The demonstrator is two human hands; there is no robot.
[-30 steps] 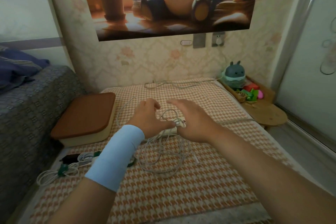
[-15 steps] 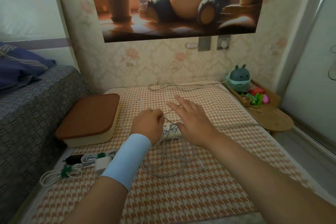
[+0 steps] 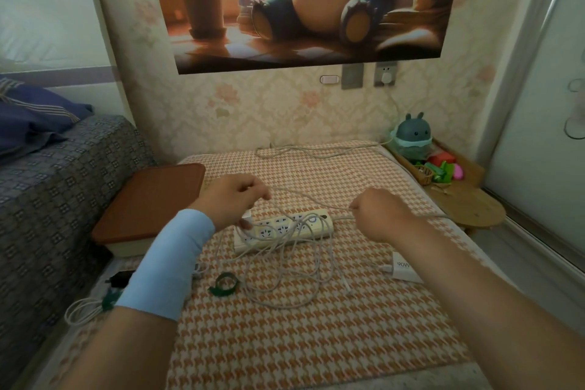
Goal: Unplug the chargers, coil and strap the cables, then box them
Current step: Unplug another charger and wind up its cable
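Houndstooth mat (image 3: 316,342), power strip (image 3: 285,228) under loose loops. Our left hand (image 3: 232,199) and right hand (image 3: 380,215), fingers curled, pinch the white cable (image 3: 310,199) stretched between them, likely straightening it for coiling.

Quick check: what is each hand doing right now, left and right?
Left hand: fingers curled, holding the white cable.
Right hand: fingers curled, pinching the same cable farther along.
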